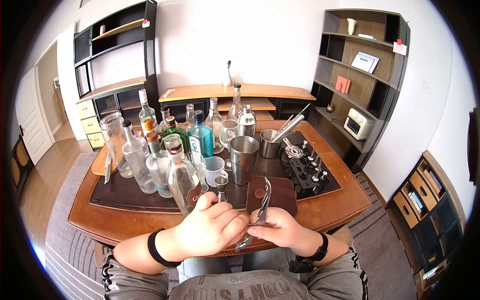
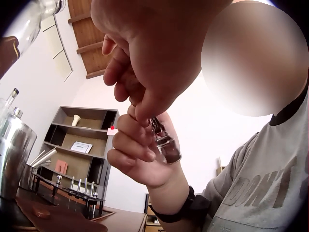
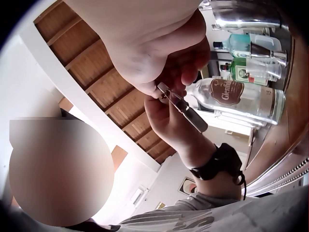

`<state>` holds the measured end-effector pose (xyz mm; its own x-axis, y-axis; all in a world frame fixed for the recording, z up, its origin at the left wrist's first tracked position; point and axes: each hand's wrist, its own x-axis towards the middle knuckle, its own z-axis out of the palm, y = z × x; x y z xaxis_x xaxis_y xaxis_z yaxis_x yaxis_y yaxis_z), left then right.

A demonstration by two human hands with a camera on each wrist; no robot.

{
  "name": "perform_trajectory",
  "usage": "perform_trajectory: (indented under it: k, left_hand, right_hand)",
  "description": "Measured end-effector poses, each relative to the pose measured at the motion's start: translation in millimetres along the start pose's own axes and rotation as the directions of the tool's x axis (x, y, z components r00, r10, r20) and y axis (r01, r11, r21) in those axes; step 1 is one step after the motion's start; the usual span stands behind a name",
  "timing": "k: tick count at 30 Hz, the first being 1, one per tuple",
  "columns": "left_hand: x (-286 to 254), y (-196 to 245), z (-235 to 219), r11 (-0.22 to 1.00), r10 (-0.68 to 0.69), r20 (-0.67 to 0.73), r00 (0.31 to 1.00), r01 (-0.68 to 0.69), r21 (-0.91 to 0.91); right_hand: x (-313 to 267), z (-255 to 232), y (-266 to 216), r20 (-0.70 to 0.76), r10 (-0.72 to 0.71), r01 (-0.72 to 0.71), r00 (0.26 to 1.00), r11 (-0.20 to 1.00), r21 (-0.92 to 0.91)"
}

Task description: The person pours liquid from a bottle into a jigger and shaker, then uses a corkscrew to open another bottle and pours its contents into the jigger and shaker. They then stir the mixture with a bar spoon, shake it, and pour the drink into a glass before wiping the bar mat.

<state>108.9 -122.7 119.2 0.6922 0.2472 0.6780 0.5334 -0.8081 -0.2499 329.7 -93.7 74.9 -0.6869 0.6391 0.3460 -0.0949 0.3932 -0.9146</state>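
Note:
Both hands meet in front of the body, over the table's near edge. A shiny metal waiter's corkscrew [image 1: 265, 197] is between them, one curved arm pointing up and another end showing below the hands. My right hand [image 1: 280, 227] grips its middle, thumb laid along it. The left hand [image 1: 212, 227] has its fingers curled, the fingertips pinching the tool beside the right thumb. From the left wrist, the hinged metal part of the corkscrew [image 2: 166, 145] shows against the right palm; the left fingers hide the rest. A steel jigger [image 1: 221, 187] stands just beyond the left hand.
Several glass bottles [image 1: 135, 160] crowd the table's left side. A steel shaker tin [image 1: 244, 160], a plastic measuring cup [image 1: 215, 171] and a brown leather piece [image 1: 280, 195] lie ahead. At right are a black rack [image 1: 307, 175], a strainer [image 1: 292, 148] and a tool-filled tin [image 1: 269, 145].

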Motion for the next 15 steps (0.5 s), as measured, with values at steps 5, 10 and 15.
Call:
perform_trajectory:
  k: [5, 10, 15]
  left_hand:
    - [-1, 0, -6, 0.999, 0.024, 0.006, 1.0, -0.024, -0.047]
    - [3, -1, -13, 0.941, -0.03, 0.161, 0.986, 0.083, -0.329]
    - [-1, -13, -6, 0.306, -0.064, 0.698, 0.713, 0.68, -0.667]
  right_hand:
    - [7, -13, -17, 0.166, -0.313, 0.352, 0.935, 0.759, -0.548]
    - [3, -17, -36, 0.5, -0.559, 0.614, 0.662, 0.022, -0.789]
    - [8, -25, -40, 0.763, -0.487, 0.646, 0.426, -0.427, -0.633]
